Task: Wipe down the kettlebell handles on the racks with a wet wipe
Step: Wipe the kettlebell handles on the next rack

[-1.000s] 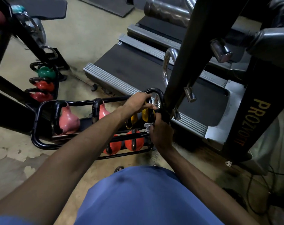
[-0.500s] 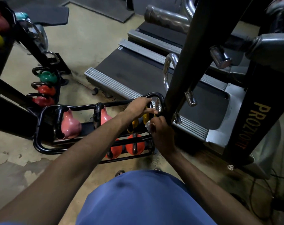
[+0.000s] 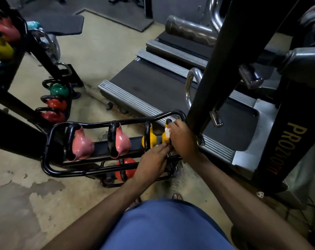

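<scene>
— Where the right hand (image 3: 183,139) sits in the head view, what are its fingers (image 3: 173,128) doing?

— They are curled tight round a white wet wipe (image 3: 168,132), pressing it onto the black handle (image 3: 168,121) of the end yellow kettlebell (image 3: 164,138). That bell stands at the right end of the low black rack (image 3: 50,141), close to a black upright post (image 3: 207,69).

— And the left hand (image 3: 153,159)?

— It reaches in from below. Its fingers (image 3: 162,147) lie close together, only narrowly spread, their tips at the foot of the same bell, just under the right hand. Whether they pinch it or merely touch it, I cannot tell.

— What else is on the rack?

— A second yellow bell (image 3: 149,139) just beside the first, two pink kettlebells (image 3: 82,145) further left, and a red one (image 3: 126,168) on the lower tier. A treadmill (image 3: 153,83) lies on the floor beyond.
</scene>
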The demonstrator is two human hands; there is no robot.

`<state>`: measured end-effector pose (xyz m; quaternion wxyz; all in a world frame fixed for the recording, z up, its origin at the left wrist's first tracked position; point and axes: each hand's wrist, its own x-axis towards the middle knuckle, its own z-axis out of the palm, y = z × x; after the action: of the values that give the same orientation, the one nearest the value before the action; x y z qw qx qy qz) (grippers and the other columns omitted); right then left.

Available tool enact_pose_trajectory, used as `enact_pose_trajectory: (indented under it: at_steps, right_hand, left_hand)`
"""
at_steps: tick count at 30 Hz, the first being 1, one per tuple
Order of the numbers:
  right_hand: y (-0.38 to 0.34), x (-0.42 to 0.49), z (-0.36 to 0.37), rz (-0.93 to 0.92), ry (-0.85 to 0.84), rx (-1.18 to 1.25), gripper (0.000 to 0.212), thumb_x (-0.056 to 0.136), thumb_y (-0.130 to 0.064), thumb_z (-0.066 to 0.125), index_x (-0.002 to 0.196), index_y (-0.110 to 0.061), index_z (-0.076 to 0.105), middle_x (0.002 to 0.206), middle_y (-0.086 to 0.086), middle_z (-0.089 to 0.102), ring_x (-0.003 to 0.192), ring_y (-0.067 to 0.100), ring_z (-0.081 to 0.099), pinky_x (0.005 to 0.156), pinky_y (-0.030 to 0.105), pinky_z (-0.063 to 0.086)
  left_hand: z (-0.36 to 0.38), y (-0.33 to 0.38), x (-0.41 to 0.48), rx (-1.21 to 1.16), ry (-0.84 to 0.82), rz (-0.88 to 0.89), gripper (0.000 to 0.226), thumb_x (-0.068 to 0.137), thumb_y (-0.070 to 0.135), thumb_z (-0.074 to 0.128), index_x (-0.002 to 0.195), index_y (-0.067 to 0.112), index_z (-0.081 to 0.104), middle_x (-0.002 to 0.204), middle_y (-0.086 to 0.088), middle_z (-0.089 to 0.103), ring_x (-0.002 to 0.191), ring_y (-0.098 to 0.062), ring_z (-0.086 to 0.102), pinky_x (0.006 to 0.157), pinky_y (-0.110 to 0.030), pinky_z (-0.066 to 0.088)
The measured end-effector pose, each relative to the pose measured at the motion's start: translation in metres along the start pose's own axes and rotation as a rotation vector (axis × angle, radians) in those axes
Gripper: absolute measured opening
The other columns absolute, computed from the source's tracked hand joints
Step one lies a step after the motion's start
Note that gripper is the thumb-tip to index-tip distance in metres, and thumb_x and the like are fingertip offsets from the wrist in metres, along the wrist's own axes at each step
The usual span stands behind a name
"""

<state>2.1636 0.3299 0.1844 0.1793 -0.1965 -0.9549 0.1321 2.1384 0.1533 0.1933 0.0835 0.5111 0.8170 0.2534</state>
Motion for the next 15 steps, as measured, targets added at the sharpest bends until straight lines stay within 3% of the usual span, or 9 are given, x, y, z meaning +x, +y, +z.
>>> enact_pose_trajectory:
  at_steps: [2, 6, 8, 11, 13, 15]
  right_hand:
    - [0.001, 0.022, -0.001, -0.038, -0.096, -0.067, 0.015, 0.082, -0.007, 0.056, 0.088, -0.019, 0.063, 0.086, 0.003, 0.059, 0.077, 0.02, 0.058, 0.063, 0.034, 0.049]
    - [-0.015, 0.06, -0.023, -0.076, -0.347, -0.266, 0.023, 0.093, -0.01, 0.054, 0.112, -0.018, 0.063, 0.113, 0.007, 0.06, 0.104, 0.026, 0.061, 0.083, 0.037, 0.052]
    - [-0.023, 0.071, -0.033, -0.096, -0.422, -0.334, 0.022, 0.096, -0.013, 0.052, 0.112, -0.017, 0.066, 0.113, 0.007, 0.061, 0.108, 0.028, 0.06, 0.082, 0.04, 0.053]
    - [-0.029, 0.073, -0.041, -0.357, -0.618, -0.461, 0.017, 0.096, -0.011, 0.052, 0.1, -0.016, 0.068, 0.107, 0.005, 0.063, 0.112, 0.028, 0.051, 0.079, 0.044, 0.054]
    - [-0.032, 0.074, -0.046, -0.473, -0.732, -0.552, 0.015, 0.098, -0.013, 0.052, 0.094, -0.017, 0.066, 0.106, 0.003, 0.066, 0.115, 0.028, 0.048, 0.084, 0.042, 0.05]
    - [-0.037, 0.079, -0.044, -0.523, -0.755, -0.634, 0.017, 0.099, -0.016, 0.052, 0.1, -0.018, 0.068, 0.11, 0.002, 0.067, 0.115, 0.028, 0.049, 0.089, 0.04, 0.042]
  left_hand:
    - [0.006, 0.001, 0.001, 0.066, -0.022, 0.089, 0.052, 0.094, 0.013, 0.056, 0.145, 0.017, 0.05, 0.152, 0.0, 0.045, 0.133, -0.019, 0.049, 0.109, -0.031, 0.043]
    - [0.013, 0.001, 0.02, 0.18, -0.039, 0.136, 0.059, 0.096, 0.01, 0.057, 0.153, 0.012, 0.039, 0.162, -0.006, 0.031, 0.149, -0.022, 0.027, 0.12, -0.036, 0.031]
    - [0.013, 0.001, 0.028, 0.233, -0.066, 0.135, 0.061, 0.092, 0.007, 0.058, 0.151, 0.009, 0.041, 0.159, -0.01, 0.034, 0.147, -0.026, 0.03, 0.116, -0.039, 0.037]
    - [0.012, 0.004, 0.03, 0.278, -0.121, 0.126, 0.06, 0.089, 0.011, 0.058, 0.148, 0.005, 0.045, 0.15, -0.014, 0.044, 0.139, -0.031, 0.042, 0.107, -0.043, 0.045]
    - [0.013, 0.009, 0.028, 0.296, -0.147, 0.109, 0.062, 0.089, 0.017, 0.058, 0.148, 0.003, 0.044, 0.15, -0.016, 0.045, 0.138, -0.033, 0.044, 0.108, -0.044, 0.045]
    - [0.017, 0.014, 0.026, 0.31, -0.173, 0.084, 0.068, 0.084, 0.02, 0.066, 0.146, 0.001, 0.046, 0.152, -0.019, 0.043, 0.138, -0.036, 0.045, 0.107, -0.045, 0.046]
